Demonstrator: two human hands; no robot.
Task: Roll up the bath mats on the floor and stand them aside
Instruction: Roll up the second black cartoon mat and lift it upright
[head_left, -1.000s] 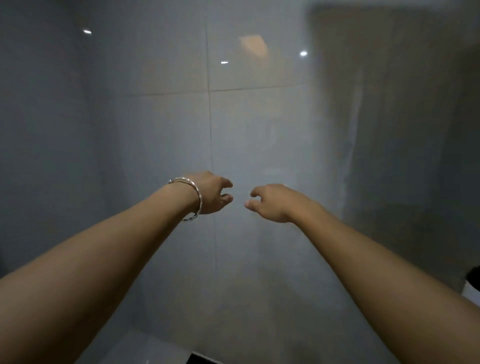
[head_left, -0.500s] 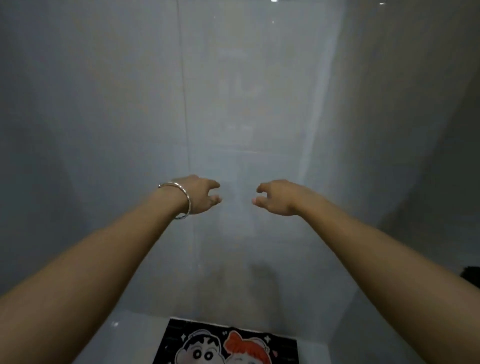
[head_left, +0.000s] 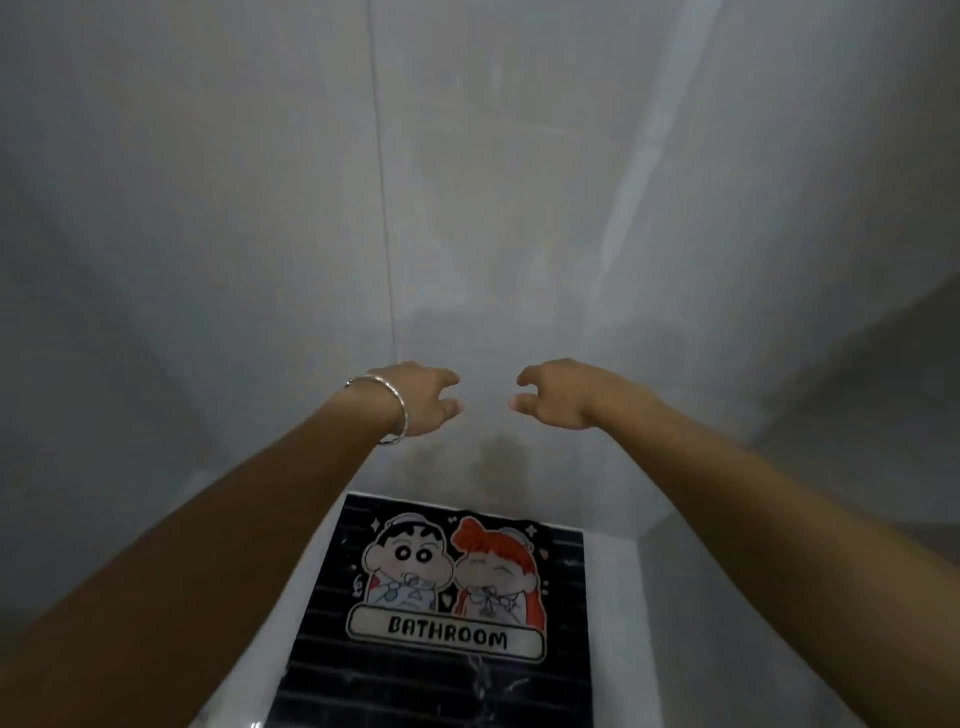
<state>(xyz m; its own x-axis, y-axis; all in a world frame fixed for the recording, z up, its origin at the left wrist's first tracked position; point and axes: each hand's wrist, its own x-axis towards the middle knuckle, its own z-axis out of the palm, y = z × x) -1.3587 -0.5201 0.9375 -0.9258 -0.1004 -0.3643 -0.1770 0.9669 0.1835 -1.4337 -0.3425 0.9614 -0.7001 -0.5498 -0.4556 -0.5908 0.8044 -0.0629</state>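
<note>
One flat, rectangular black mat (head_left: 441, 597); glossy tiles (head_left: 208, 208)

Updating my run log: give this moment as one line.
left hand: open, empty | right hand: open, empty | bath mat: flat, unrolled, untouched

walls (head_left: 208, 208): pale grey glossy tiles, dim | floor (head_left: 618, 597): white, glossy

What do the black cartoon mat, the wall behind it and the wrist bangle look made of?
Bath mat: probably printed rubber or soft fabric; black, thin, lying flat, with a crisp cartoon print.
Wall: glazed ceramic tile, likely; smooth pale grey with a thin grout line.
Bangle: metal, silver-toned; thin, with bright glints.
</note>
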